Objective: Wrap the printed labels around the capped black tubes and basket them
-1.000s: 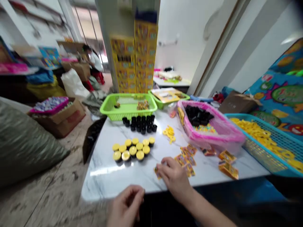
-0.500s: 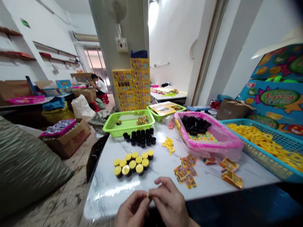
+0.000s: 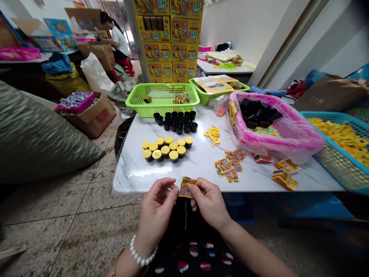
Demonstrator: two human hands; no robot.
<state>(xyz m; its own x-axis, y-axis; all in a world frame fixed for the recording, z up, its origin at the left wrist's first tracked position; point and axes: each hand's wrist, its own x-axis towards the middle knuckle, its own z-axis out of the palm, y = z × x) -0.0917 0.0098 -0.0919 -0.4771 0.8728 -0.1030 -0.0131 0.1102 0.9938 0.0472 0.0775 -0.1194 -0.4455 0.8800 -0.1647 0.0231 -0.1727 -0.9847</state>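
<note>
Just in front of the table's near edge, my right hand [image 3: 209, 198] pinches a small orange printed card [image 3: 185, 187], its thumb lying on the printed face. My left hand [image 3: 160, 204] is at the card's left edge, thumb and fingers curled together there; the exact contact is partly hidden. Similar cards [image 3: 227, 167] lie in a loose pile to the right on the white marbled table [image 3: 129, 173]. Farther left stand several black cups with yellow lids [image 3: 165, 150], and behind them several open black cups [image 3: 179, 127]. Yellow ring-shaped pieces [image 3: 212, 134] lie beside these.
Green baskets [image 3: 138, 109] stand at the table's back. A pink plastic-lined basin [image 3: 305, 142] holds black cups and colored beads; a blue basket [image 3: 331, 163] holds yellow pieces. Folded orange bundles [image 3: 285, 179] lie near the right edge. Yellow boxes [image 3: 157, 52] are stacked behind. A person [image 3: 118, 40] sits far left.
My view has tipped downward, so the hands and forearms show more fully. The card has turned its printed face toward me, where before only a sliver showed between my fingertips.
</note>
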